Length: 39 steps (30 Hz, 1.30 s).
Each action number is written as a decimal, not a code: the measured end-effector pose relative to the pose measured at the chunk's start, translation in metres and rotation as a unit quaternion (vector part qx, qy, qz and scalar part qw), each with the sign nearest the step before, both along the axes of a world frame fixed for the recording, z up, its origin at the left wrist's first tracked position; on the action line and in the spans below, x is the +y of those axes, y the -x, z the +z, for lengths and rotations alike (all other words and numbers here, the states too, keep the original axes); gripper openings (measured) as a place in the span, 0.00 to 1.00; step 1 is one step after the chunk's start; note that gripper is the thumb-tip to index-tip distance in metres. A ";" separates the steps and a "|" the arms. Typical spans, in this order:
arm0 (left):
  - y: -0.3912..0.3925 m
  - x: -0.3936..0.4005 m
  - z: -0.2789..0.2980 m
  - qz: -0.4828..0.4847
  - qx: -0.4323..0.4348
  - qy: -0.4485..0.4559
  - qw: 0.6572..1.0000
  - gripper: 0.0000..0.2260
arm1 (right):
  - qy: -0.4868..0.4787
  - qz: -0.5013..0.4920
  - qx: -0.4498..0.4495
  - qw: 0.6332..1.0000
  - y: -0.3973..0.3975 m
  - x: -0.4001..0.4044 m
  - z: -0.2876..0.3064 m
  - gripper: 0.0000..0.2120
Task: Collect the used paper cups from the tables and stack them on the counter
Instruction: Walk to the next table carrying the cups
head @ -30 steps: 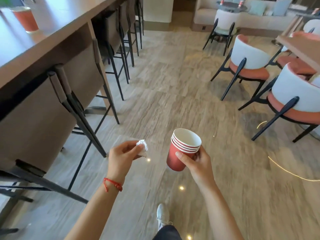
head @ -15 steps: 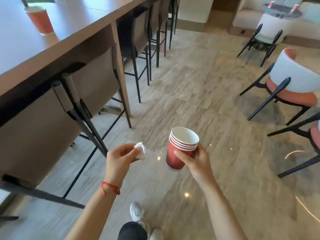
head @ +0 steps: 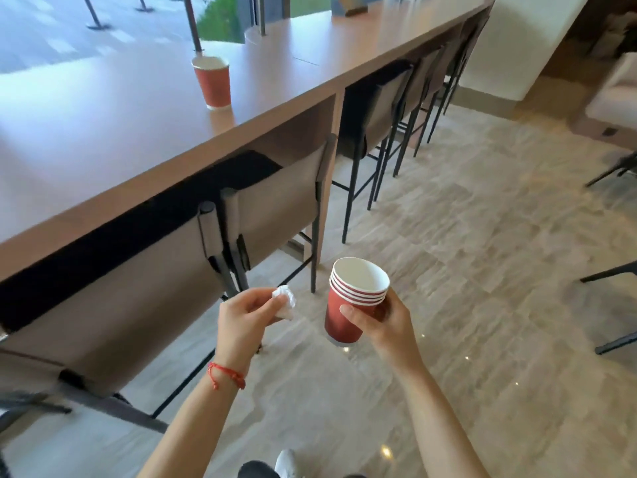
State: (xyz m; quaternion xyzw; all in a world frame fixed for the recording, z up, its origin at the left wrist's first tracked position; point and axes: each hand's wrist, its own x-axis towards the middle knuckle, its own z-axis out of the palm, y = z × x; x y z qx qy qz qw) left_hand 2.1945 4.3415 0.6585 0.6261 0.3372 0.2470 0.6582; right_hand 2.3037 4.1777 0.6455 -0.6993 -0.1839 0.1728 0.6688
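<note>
My right hand (head: 382, 326) grips a stack of several nested red paper cups (head: 351, 301) with white insides, held upright over the floor. My left hand (head: 244, 319) pinches a crumpled white napkin (head: 285, 300) between thumb and fingers, just left of the stack. A single red paper cup (head: 212, 82) stands upright on the long wooden counter (head: 138, 139) at upper left, well above and beyond both hands.
Brown bar stools (head: 275, 215) with black legs are tucked under the counter along its whole length. Black chair legs (head: 613, 305) show at the right edge. Tiled floor (head: 482, 270) stretches between them. My shoe (head: 286, 462) is at the bottom.
My view has turned left toward the counter, so the single cup on it has come nearer to the centre. Both hands keep their holds and stay in the same pose.
</note>
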 end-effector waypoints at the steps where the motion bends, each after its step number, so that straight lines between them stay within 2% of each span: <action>1: 0.000 0.009 0.001 0.012 0.003 -0.004 1.000 0.04 | -0.001 0.014 0.000 1.000 -0.005 0.012 0.002 0.24; 8: 0.009 0.063 0.005 0.114 0.019 -0.032 0.993 0.03 | -0.005 0.124 0.000 0.992 -0.030 0.091 0.006 0.23; 12: 0.007 0.082 0.007 0.171 0.001 -0.032 0.985 0.05 | -0.009 0.195 -0.008 0.981 -0.045 0.128 0.009 0.26; 19: -0.046 0.112 0.013 0.227 -0.027 -0.038 0.973 0.05 | -0.030 0.274 -0.019 0.961 -0.112 0.175 0.020 0.24; 25: -0.116 0.139 0.026 0.253 -0.062 -0.042 0.965 0.03 | -0.044 0.310 -0.033 0.949 -0.185 0.209 0.035 0.26; 28: -0.139 0.153 0.032 0.268 -0.091 -0.039 0.958 0.01 | -0.047 0.325 -0.045 0.944 -0.212 0.228 0.041 0.24; 34: -0.170 0.191 0.058 0.287 -0.117 -0.061 0.949 0.02 | -0.055 0.335 -0.068 0.938 -0.245 0.278 0.068 0.23; 39: -0.187 0.244 0.080 0.294 -0.146 -0.091 0.940 0.01 | -0.110 0.335 -0.069 0.933 -0.264 0.328 0.097 0.22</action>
